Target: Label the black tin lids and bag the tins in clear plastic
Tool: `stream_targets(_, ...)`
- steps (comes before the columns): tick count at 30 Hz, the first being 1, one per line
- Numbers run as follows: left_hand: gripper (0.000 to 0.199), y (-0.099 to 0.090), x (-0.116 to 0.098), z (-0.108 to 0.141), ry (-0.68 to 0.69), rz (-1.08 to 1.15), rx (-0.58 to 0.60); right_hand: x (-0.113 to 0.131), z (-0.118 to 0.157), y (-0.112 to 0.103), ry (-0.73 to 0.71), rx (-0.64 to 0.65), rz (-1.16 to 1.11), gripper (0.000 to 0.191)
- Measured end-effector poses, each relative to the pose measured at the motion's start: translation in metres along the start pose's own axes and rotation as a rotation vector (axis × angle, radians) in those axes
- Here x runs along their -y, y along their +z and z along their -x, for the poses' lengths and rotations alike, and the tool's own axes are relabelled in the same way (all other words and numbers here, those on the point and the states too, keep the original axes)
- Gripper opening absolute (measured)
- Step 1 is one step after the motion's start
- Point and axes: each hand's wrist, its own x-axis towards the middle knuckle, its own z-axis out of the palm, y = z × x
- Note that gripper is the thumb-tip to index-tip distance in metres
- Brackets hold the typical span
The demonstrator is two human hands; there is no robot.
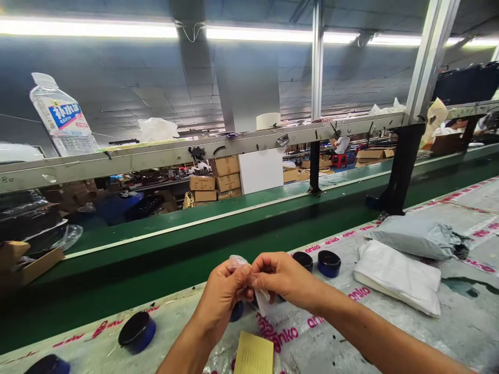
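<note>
Thumb and fingertips of my left hand pinch a crumpled translucent plastic bag. My right hand is closed on the same bag, its fingertips meeting those of the left. Part of the bag hangs below the fingers; whether anything lies inside is hidden. Under the hands, a dark blue round tub is partly covered. A yellow printed paper lies closer to me. To the left sits another blue tub with a black lid, and beyond my right hand stands a similar tub.
A stack of white plastic bags and a grey plastic package lie at right. Past the plastic-covered table runs a green conveyor belt. Above it, a metal rail carries a plastic bottle. A black post supports the rail.
</note>
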Motion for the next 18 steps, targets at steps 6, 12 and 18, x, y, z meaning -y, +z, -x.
stream_targets(6,0.046,-0.019,-0.01,0.002,0.035,-0.117,-0.043,0.002,-0.011,0.012,0.042,-0.1,-0.136,0.032)
stream_targets(12,0.045,-0.032,-0.012,0.006,0.053,-0.281,-0.178,-0.004,-0.021,0.017,0.03,-0.33,-0.265,0.028)
stream_targets(18,0.036,-0.05,-0.005,0.001,0.163,-0.644,-0.395,-0.028,-0.035,0.014,-0.137,-0.402,0.191,0.019)
